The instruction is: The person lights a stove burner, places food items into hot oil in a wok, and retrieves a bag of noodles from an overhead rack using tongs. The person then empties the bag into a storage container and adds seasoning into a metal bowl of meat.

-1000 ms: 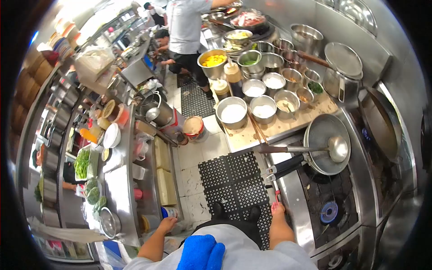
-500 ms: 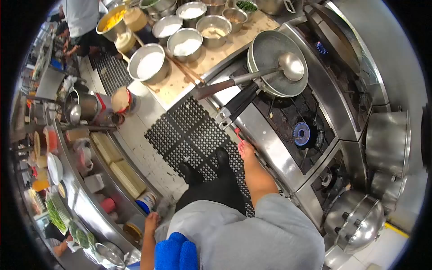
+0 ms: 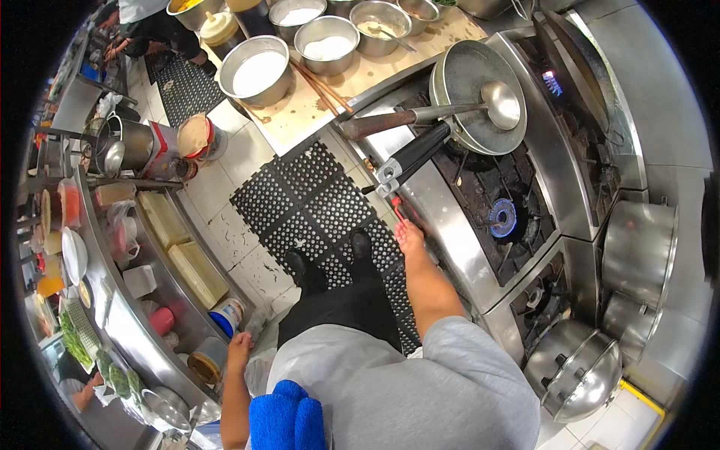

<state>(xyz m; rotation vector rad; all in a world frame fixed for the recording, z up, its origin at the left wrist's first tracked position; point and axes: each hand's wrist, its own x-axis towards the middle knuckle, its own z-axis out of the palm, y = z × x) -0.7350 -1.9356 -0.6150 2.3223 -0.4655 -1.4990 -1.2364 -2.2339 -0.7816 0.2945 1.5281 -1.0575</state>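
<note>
My right hand [image 3: 409, 237] is closed at a red valve handle [image 3: 397, 208] on the stove's front edge. Over the back of the stove [image 3: 427, 196] sit stacked pans [image 3: 469, 82] with black handles, and a ladle [image 3: 501, 105] lies across them, its wooden handle pointing left. A blue flame [image 3: 502, 217] burns on the burner in front of the pans. My left hand [image 3: 241, 342] hangs at my left side with its fingers curled, beside a white and blue tub [image 3: 226, 316]; whether it holds anything is too small to tell.
Metal bowls [image 3: 255, 71] of white contents and chopsticks [image 3: 321, 86] stand on a board at the back. Shelving [image 3: 157, 315] with containers runs along the left. Large steel pots [image 3: 637, 247] are at the right. Another person [image 3: 161, 30] stands at the far upper left.
The view has shifted, with the bowls now higher and the stove slightly further right. My right hand stays at the red handle; my left hand remains low at my side.
</note>
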